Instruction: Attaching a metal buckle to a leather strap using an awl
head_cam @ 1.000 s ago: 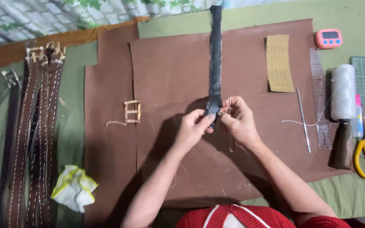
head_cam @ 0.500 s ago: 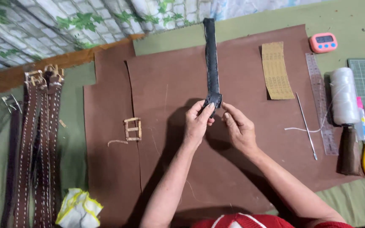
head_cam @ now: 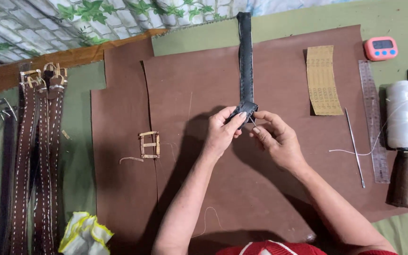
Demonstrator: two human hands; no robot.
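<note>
The left hand (head_cam: 221, 133) pinched the near end of a dark leather strap (head_cam: 245, 61) between thumb and fingertips, the fingers curled closed on it. The right hand (head_cam: 275, 138) sat just beside it, fingers bent and pinched on something thin at the strap's folded end; what it was could not be made out. The strap ran straight away from the hands toward the far edge of the brown leather sheet (head_cam: 279, 85), lying on the sheet's middle. Left of the hands a small pale buckle frame (head_cam: 149, 144) lay on the sheet. Toward the sheet's right edge lay a strip of sandpaper (head_cam: 324, 80) and an awl (head_cam: 355, 147). Finished stitched belts (head_cam: 36, 156) lay along the table's left edge, a spool of white thread (head_cam: 401, 114) at its right.
</note>
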